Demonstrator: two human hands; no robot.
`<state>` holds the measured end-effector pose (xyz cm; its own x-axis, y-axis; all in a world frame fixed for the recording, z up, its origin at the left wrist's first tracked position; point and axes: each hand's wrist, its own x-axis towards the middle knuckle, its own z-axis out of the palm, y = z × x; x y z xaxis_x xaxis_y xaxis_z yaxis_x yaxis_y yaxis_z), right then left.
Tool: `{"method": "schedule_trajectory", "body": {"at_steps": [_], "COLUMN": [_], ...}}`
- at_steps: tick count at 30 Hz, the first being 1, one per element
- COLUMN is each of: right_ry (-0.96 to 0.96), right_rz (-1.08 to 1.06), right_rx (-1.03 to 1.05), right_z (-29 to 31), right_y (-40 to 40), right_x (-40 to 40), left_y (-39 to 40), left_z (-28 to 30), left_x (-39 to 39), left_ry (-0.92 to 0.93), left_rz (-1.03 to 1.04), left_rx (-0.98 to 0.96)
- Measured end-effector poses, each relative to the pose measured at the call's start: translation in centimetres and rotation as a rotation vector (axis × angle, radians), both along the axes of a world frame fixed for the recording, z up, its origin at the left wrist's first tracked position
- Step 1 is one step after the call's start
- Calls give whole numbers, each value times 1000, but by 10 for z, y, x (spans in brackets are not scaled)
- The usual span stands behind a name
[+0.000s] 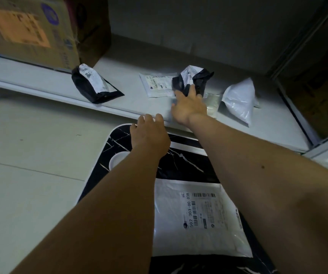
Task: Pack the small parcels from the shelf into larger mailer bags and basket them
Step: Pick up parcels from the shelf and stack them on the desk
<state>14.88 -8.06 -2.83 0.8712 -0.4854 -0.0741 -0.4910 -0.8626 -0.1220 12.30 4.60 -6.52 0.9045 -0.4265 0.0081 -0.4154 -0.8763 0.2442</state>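
Four parcels point(97, 86) along the shelf point(40, 80), box point(27, 30) behind at left, mailer bag point(196, 220) on table point(179, 165) in front.

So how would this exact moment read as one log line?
stage: picking | right hand: touching crumpled black parcel on shelf | left hand: empty, at shelf edge

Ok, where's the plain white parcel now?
The plain white parcel sits far right on the shelf, just right of the right hand, untouched.
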Motion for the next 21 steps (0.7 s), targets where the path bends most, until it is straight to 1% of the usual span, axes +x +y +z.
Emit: {"method": "schedule_trajectory", "body": {"at_steps": [1,3,7,10,14,18,21], "right_ry": [25,-1,-182,-279,-357,-364,-354], "right_rz": [-29,-75,-82,1,123,222,251], "right_rx": [34,89,169,188,170,150,142], "right_z": [-1,-1,7,25,50,71,78], "right_y": [1,2,3,1,8,26,35], "right_x": [4,6,5,-4,-26,-69,-111], "left_y": [2,3,12,22,34,45,54], "left_z": [-1,-1,6,16,33,53,64], "left_x": [0,-1,0,-1,-8,-28,-51], "left_ry": [8,14,-17,-50,-69,-85,-93], "left_rz": [2,-4,2,15,14,-22,-38], "left_rx": [-1,-5,-7,-16,-6,22,33]}}
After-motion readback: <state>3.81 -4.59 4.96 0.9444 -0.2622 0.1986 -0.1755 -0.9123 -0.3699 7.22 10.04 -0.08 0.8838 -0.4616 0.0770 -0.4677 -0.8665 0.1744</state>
